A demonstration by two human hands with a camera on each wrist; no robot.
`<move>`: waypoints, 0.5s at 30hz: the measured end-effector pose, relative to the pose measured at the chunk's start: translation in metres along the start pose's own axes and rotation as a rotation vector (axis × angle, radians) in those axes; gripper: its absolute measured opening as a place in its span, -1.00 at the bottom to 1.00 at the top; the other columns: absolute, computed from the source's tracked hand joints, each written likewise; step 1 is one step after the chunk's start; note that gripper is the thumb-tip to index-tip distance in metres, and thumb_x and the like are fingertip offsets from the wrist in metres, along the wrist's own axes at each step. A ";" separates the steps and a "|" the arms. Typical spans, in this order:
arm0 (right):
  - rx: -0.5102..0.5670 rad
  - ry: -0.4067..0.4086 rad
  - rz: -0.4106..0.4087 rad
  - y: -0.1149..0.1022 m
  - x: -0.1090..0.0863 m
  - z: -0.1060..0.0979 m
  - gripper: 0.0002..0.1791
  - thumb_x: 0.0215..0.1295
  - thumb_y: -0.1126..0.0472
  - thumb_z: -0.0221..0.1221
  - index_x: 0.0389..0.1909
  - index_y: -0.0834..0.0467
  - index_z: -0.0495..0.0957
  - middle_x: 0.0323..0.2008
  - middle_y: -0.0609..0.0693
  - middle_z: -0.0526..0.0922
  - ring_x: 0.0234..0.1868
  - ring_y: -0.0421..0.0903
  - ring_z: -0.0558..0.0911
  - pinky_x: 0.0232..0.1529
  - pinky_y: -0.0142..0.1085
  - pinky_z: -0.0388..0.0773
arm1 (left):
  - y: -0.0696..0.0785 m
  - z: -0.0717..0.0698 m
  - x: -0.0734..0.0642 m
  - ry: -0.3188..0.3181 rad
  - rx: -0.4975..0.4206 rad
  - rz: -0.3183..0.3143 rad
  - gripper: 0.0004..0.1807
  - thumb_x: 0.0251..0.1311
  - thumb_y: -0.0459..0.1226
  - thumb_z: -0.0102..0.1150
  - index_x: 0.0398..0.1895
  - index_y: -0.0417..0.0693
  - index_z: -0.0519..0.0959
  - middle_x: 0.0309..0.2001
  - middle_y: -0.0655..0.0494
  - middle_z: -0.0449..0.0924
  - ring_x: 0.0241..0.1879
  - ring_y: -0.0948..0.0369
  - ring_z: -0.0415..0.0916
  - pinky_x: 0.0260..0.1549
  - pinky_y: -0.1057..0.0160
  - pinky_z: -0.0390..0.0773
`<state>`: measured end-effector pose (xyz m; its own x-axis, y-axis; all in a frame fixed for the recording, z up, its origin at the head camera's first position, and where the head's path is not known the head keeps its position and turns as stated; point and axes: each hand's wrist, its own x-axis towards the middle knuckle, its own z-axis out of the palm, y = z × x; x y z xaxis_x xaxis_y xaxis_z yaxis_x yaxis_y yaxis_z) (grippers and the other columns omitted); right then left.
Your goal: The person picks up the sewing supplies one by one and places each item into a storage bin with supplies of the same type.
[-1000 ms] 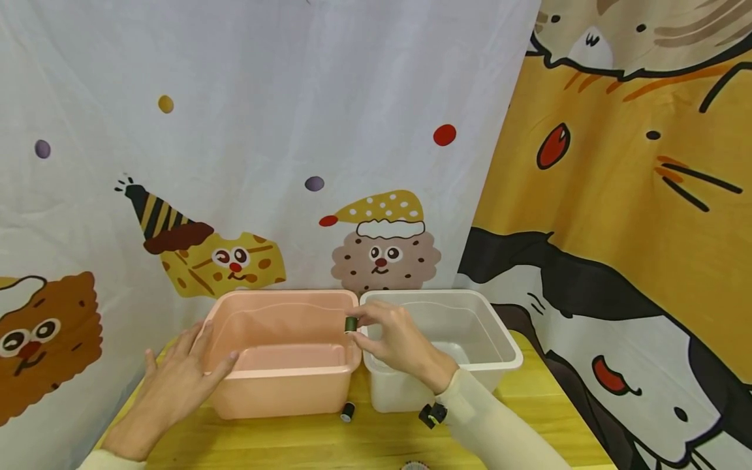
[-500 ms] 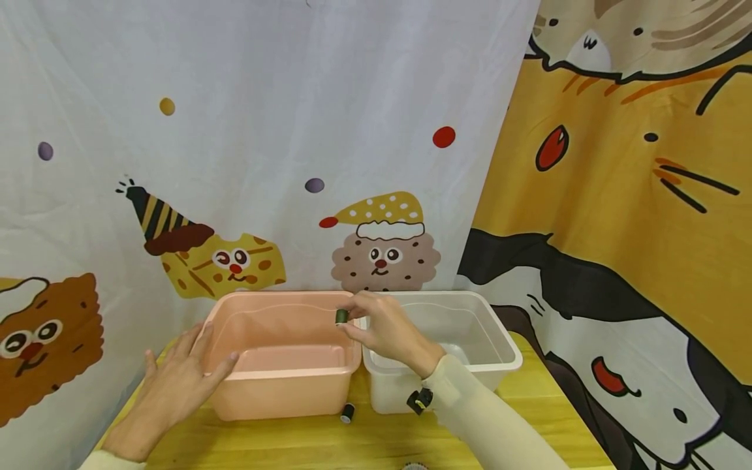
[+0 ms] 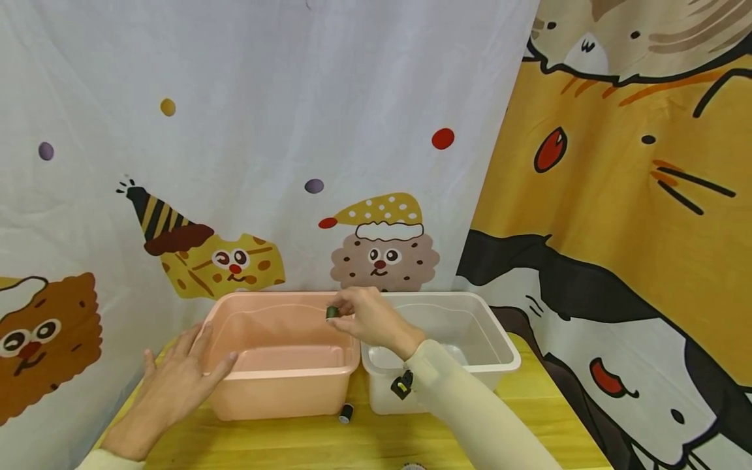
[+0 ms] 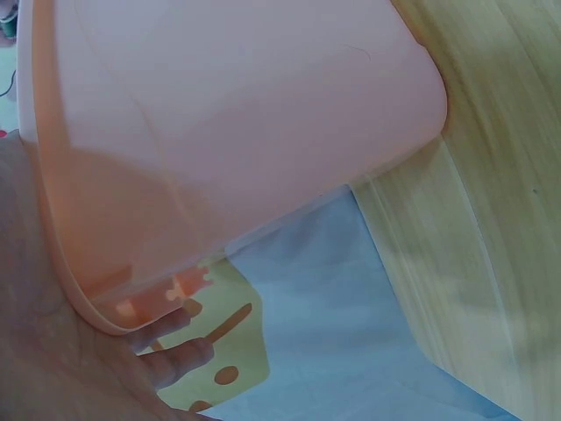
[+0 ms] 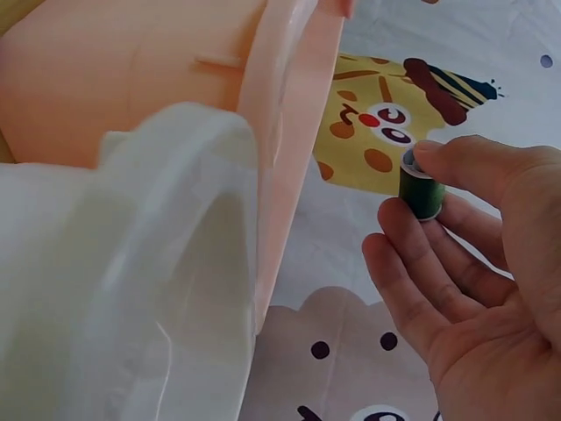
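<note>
My right hand pinches a small green thread spool between thumb and fingers. In the head view the green spool hangs above the right part of the pink bin, near the rim it shares a side with. My left hand rests on the pink bin's left rim, its fingers extended; the left wrist view has this hand against the bin's outer corner. A black thread spool lies on the table just in front of the pink bin's right corner.
A white bin stands right beside the pink one on the yellow wooden table. Part of a small round object shows at the front edge. A printed curtain hangs close behind the bins.
The right hand has moved left with the green spool, from the gap between the bins to over the pink bin. The left hand has stayed in place.
</note>
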<state>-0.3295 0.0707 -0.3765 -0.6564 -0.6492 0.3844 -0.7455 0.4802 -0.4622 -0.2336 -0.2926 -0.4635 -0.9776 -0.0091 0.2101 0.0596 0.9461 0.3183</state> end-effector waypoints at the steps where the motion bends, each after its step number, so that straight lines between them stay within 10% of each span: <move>1: 0.009 -0.013 0.011 0.000 0.002 0.001 -0.83 0.40 0.17 0.43 -0.04 0.07 0.77 -0.12 -0.05 0.84 -0.16 -0.30 0.80 -0.11 -0.48 0.73 | 0.000 0.000 0.000 -0.007 -0.002 -0.002 0.16 0.47 0.49 -0.26 0.72 -0.27 0.02 0.64 -0.47 0.01 0.52 -0.53 0.04 0.17 -0.89 -0.33; 15: -0.046 -0.131 0.077 0.003 0.026 0.006 -0.81 0.38 0.14 0.46 -0.05 0.05 0.80 -0.14 -0.10 0.85 -0.17 -0.30 0.79 -0.13 -0.54 0.69 | -0.001 0.001 0.001 0.002 -0.006 -0.009 0.17 0.45 0.50 -0.25 0.73 -0.24 0.01 0.63 -0.45 0.03 0.50 -0.53 0.08 0.17 -0.89 -0.30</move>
<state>-0.3481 0.0521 -0.3729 -0.6933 -0.6794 0.2405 -0.7001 0.5557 -0.4483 -0.2347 -0.2930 -0.4645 -0.9778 -0.0185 0.2088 0.0517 0.9440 0.3258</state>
